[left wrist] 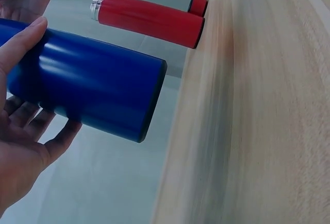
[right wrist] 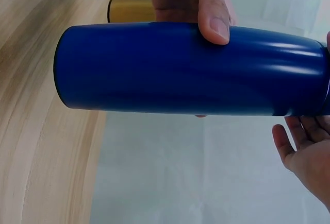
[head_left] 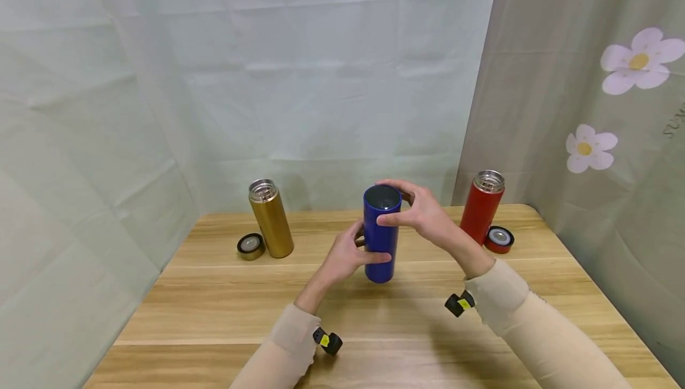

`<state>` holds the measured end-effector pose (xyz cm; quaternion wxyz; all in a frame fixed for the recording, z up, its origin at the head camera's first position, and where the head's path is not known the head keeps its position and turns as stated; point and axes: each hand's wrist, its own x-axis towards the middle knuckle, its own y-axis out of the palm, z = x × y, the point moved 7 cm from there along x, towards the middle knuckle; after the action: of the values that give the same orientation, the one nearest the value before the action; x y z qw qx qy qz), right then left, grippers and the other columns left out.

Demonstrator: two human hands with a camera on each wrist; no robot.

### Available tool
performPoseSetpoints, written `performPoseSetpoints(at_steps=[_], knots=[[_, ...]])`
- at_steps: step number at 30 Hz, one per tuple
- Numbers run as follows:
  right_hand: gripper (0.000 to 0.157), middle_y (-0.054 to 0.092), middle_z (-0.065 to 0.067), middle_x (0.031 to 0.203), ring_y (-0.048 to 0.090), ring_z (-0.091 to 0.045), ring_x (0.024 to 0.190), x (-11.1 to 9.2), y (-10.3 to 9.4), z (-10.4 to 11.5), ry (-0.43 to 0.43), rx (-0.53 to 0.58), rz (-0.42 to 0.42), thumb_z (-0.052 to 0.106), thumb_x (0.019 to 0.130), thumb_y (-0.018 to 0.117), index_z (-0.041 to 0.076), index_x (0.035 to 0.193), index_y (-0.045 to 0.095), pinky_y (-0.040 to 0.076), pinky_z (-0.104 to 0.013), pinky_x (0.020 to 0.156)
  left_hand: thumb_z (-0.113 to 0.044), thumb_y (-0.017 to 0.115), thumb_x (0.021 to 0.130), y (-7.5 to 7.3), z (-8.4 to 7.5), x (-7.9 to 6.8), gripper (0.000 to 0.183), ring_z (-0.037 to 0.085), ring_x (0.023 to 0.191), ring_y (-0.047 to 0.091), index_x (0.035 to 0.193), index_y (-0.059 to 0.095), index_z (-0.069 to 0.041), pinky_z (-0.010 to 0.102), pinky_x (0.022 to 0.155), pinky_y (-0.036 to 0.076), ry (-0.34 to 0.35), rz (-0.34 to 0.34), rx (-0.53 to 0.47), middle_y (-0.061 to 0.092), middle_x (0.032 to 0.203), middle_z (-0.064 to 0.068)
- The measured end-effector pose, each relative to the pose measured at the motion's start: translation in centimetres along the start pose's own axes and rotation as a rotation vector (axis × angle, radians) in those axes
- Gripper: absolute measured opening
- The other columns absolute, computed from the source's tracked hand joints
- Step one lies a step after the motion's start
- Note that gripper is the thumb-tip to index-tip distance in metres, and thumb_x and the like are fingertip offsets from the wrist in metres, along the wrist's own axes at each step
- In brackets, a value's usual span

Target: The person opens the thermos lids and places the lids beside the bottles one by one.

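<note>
A blue thermos bottle [head_left: 380, 240] stands upright over the middle of the table, its dark round top facing up. My left hand [head_left: 345, 254] grips the body below its middle, thumb across the near side. In the left wrist view the dark base of the bottle hangs clear of the tabletop. My right hand [head_left: 423, 213] holds the lid end between thumb and fingers. In the right wrist view a thin seam shows near that end, with fingers of the right hand [right wrist: 312, 165] beside it.
A gold thermos [head_left: 273, 222] without its lid stands at the left, its gold lid [head_left: 250, 246] beside it. At the right stands an uncapped red thermos [head_left: 481, 207], with its red lid [head_left: 499, 240] next to it. Hanging cloth [head_left: 321, 97] encloses the back of the wooden table [head_left: 203, 306].
</note>
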<state>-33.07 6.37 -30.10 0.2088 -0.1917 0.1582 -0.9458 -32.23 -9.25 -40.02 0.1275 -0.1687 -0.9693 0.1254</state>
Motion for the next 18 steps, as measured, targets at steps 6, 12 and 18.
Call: performPoseSetpoints(at_steps=[6,12,18], knots=[[0.063,0.067,-0.003,0.137,0.053,-0.031,0.135,0.06,-0.04,-0.05,-0.005,-0.003,0.014,0.029,0.085,0.087,0.020,0.142,0.062,0.036,-0.068,0.112,-0.029,0.091,0.082,-0.06,0.08,-0.01,0.084,0.027,0.129,0.060,0.153,0.049,-0.017,0.056,0.112,0.045,-0.003,0.000,0.014,0.063,0.138,0.007],[0.063,0.066,-0.003,0.139,0.051,-0.031,0.139,0.12,-0.07,0.05,-0.016,0.002,0.030,0.027,0.085,0.087,0.019,0.142,0.062,0.031,-0.070,0.114,-0.028,0.092,0.081,-0.09,-0.03,-0.08,0.084,0.027,0.128,0.061,0.153,0.049,-0.020,0.055,0.111,0.045,0.002,-0.002,0.023,0.064,0.137,0.006],[0.063,0.066,-0.003,0.138,0.050,-0.030,0.140,0.20,-0.09,0.05,-0.034,0.003,0.044,0.029,0.084,0.088,0.018,0.141,0.062,0.029,-0.070,0.116,-0.027,0.093,0.080,-0.12,-0.18,-0.08,0.082,0.024,0.126,0.062,0.151,0.052,-0.020,0.053,0.110,0.047,0.021,-0.013,0.032,0.065,0.135,0.005]])
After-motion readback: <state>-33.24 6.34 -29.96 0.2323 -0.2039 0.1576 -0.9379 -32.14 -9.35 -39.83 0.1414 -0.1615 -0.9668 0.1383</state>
